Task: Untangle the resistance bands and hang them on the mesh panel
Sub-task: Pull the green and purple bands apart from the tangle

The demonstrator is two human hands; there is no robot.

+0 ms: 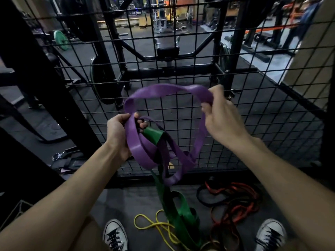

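A wide purple resistance band loops between both hands in front of the black mesh panel. My left hand grips a bunch of purple loops together with a green band. My right hand pinches the purple band's upper right end. The green band hangs from the tangle down to the floor between my shoes. Lower purple loops twist around the green band and a dark band.
On the floor lie a thin yellow band and a heap of red and black bands at the right. My two shoes stand below. Gym machines and a green weight plate sit behind the mesh. A black post stands left.
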